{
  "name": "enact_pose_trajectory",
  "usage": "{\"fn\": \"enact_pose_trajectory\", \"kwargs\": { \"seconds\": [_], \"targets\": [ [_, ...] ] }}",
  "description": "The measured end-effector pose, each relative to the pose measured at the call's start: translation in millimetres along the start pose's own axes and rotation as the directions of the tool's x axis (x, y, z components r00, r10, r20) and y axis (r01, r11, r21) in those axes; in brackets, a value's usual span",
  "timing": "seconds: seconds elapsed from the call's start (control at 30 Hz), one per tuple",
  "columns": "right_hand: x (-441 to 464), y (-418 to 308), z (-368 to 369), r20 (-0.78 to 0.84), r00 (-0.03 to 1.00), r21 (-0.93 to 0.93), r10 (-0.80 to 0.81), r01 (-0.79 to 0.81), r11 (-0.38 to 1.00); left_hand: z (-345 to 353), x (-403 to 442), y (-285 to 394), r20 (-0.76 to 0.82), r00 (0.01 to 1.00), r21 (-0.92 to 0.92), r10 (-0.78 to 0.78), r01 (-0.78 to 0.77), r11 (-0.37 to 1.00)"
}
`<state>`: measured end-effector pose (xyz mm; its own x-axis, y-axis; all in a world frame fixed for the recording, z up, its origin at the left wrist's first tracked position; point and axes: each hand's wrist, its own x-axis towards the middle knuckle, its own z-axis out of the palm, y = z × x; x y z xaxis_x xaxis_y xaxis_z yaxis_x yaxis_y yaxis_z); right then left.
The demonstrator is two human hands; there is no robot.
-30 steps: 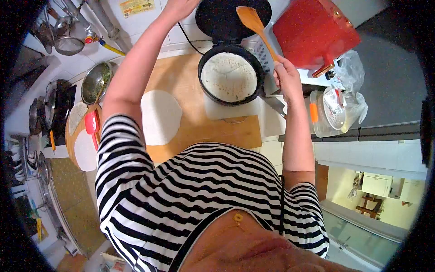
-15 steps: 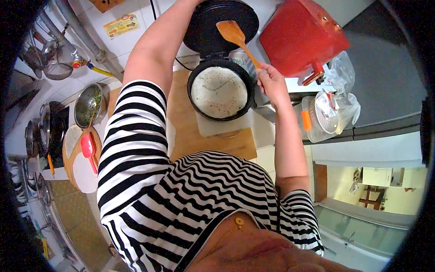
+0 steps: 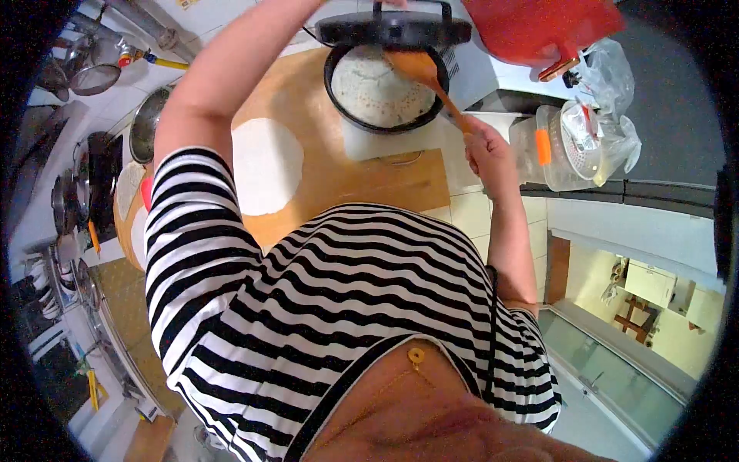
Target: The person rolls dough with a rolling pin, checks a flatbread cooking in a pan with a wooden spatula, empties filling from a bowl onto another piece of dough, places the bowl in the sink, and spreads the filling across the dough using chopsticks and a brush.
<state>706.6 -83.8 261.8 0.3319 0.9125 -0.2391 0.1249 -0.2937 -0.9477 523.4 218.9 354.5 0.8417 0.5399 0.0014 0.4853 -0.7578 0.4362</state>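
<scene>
The round black pan (image 3: 377, 125) holds a pale, brown-speckled flatbread (image 3: 377, 88). Its black lid (image 3: 346, 29) hangs partly lowered over the far side. At the top edge, only a bit of my left hand (image 3: 394, 3) shows, on the lid's handle; most of it is out of frame. My right hand (image 3: 491, 158) is closed round the handle of a wooden spatula (image 3: 416, 65), right of the pan. The spatula's blade is over the flatbread's far part, just under the lid; whether they touch is unclear.
A white dough round (image 3: 267, 165) lies on the wooden board (image 3: 323, 189) left of the pan. At the far left are a metal bowl (image 3: 144, 127) and dark pans (image 3: 100, 165). A red container (image 3: 539, 27) and a plastic tub (image 3: 550, 169) stand to the right.
The lid has swung down from upright towards the pan. The spatula has gone from in front of the raised lid to over the flatbread, beneath the lid. The camera view has shifted.
</scene>
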Motion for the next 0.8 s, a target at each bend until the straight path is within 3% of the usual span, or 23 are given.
{"fn": "enact_pose_trajectory", "kwargs": {
  "seconds": [0.07,0.13,0.2,0.23,0.4,0.47,0.53,0.57,0.6,0.67,0.7,0.77,0.8],
  "targets": [
    [-13.1,28.0,-10.2,0.030,0.999,-0.100,-0.028,0.031,0.995,34.2,-32.5,27.6,0.055,0.998,-0.149,-0.006,0.014,0.989],
    [-30.7,54.2,-28.9,0.051,0.999,-0.137,0.013,-0.006,0.990,93.4,-30.4,-1.6,-0.038,0.994,0.148,0.100,-0.093,0.985],
    [-58.3,77.1,-52.7,0.041,0.991,-0.157,0.129,-0.121,0.980,116.4,-54.6,29.3,-0.070,0.998,0.305,0.005,0.017,0.952],
    [-71.3,92.0,-64.2,0.046,0.990,-0.157,0.136,-0.127,0.979,131.2,-63.5,35.2,-0.099,0.995,0.368,0.028,0.010,0.930],
    [-120.8,167.1,-106.1,-0.113,0.968,-0.221,0.225,-0.245,0.944,194.7,-83.4,43.0,-0.098,0.995,0.457,0.003,0.042,0.889],
    [-131.3,197.4,-109.1,-0.140,0.967,-0.211,0.213,-0.239,0.948,211.0,-89.0,41.5,-0.169,0.985,0.482,-0.020,0.100,0.871],
    [-135.9,226.8,-113.2,-0.199,0.979,-0.414,-0.043,-0.044,0.909,221.5,-90.5,34.4,-0.236,0.972,0.473,0.023,0.094,0.876],
    [-135.9,224.8,-113.7,-0.136,0.988,-0.574,-0.068,-0.023,0.819,221.3,-91.2,36.7,-0.255,0.967,0.489,0.024,0.107,0.866],
    [-131.7,234.0,-116.4,-0.094,0.996,-0.591,-0.006,-0.051,0.805,220.8,-94.2,39.5,-0.275,0.961,0.506,0.025,0.123,0.854],
    [-122.8,239.2,-114.0,-0.048,0.998,-0.650,-0.044,0.002,0.760,221.2,-107.5,42.8,-0.310,0.949,0.545,0.055,0.130,0.828],
    [-117.6,243.4,-114.2,-0.028,0.999,-0.652,-0.045,0.016,0.758,224.3,-116.2,42.7,-0.428,0.899,0.468,0.090,0.135,0.874],
    [-103.5,251.1,-114.7,0.102,0.968,-0.726,-0.231,0.231,0.648,230.6,-139.4,43.2,-0.608,0.778,0.354,0.160,0.086,0.931],
    [-95.5,247.8,-111.6,0.122,0.964,-0.721,-0.237,0.250,0.646,233.9,-161.0,49.9,-0.600,0.789,0.304,0.129,0.075,0.950]
  ]
}}
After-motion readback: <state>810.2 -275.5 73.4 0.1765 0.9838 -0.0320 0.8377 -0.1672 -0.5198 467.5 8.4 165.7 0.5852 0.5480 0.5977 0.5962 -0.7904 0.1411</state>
